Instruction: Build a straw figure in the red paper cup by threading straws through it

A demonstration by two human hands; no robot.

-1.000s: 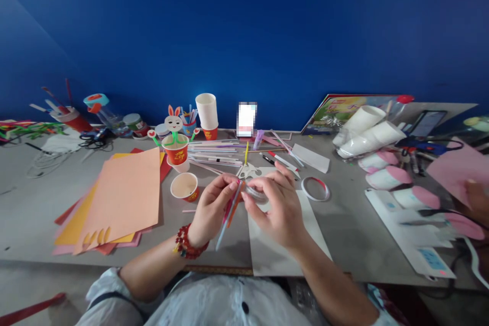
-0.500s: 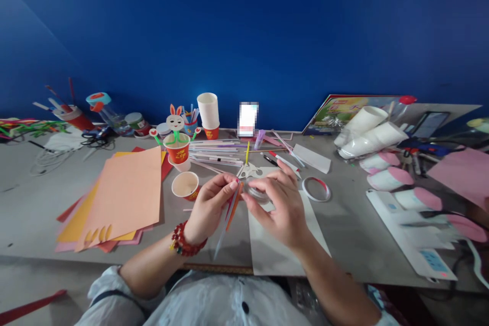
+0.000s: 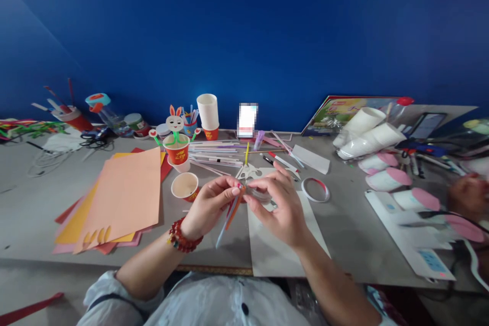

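Paper (image 3: 275, 260), white and probably limp, lies at five o'clock from the picture's centre. Near six o'clock, the left hand (image 3: 208, 205) pinches slim coloured straws (image 3: 231, 215), likely light, slippery and crushable, best gripped near their gathered tops. The right hand (image 3: 284, 209) pinches a clear tape roll (image 3: 263, 195), presumably stiff-rimmed; its outer fingers fan apart.

Read with twelve o'clock at its far edge, the grey table (image 3: 347, 224) carries fanned coloured sheets (image 3: 122, 188) at nine o'clock, thin sticks (image 3: 217, 152) at eleven, a tape roll (image 3: 303, 191) at three and a long white strip (image 3: 397, 232) at four.
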